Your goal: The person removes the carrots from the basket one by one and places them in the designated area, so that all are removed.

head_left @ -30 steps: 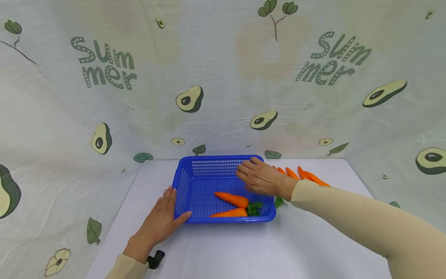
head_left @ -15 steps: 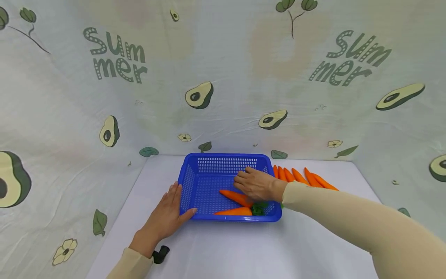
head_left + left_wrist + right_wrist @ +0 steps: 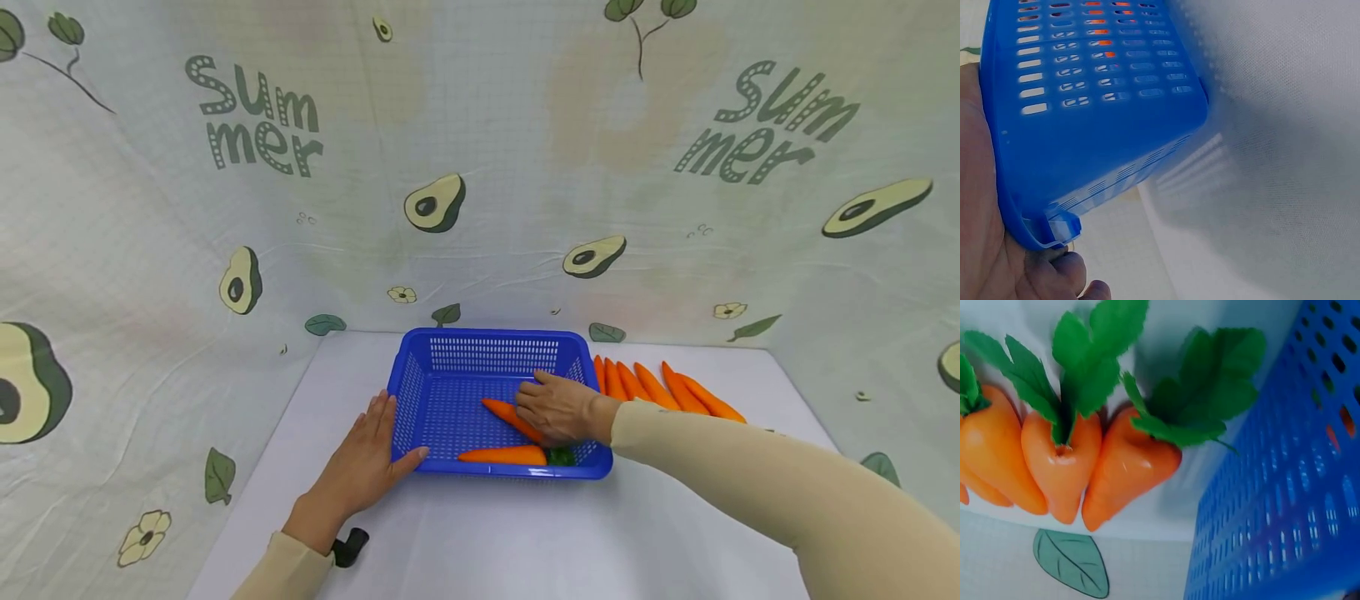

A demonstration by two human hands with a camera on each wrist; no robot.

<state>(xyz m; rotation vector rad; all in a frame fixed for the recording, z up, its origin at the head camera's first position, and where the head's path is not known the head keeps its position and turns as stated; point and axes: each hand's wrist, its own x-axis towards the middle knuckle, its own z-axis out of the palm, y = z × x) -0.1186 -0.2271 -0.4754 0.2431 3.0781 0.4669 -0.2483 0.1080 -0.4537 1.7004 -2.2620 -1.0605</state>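
Observation:
A blue plastic basket (image 3: 465,333) with perforated walls stands in the middle. My left hand (image 3: 356,458) lies along its left rim, fingers extended and thumb over the front corner; in the left wrist view that hand (image 3: 982,206) touches the rim. Inside the basket, my right hand (image 3: 558,408) has its fingers curled on an orange carrot (image 3: 510,415), covering its leafy end. The fingertips' contact is hidden. Another carrot (image 3: 502,455) with green leaves lies along the front wall inside. Nearly all of the right hand is out of the right wrist view.
Several more carrots (image 3: 675,387) lie in a row on the white table (image 3: 480,542), right of the basket. Their leafy tops show near the basket wall (image 3: 1272,506) in the right wrist view. A patterned cloth (image 3: 495,167) hangs behind the table.
My right hand has lowered from above the basket's right side onto the upper carrot. That carrot has turned, its tip moving up; the front one has shifted slightly left. My left hand stays at the rim.

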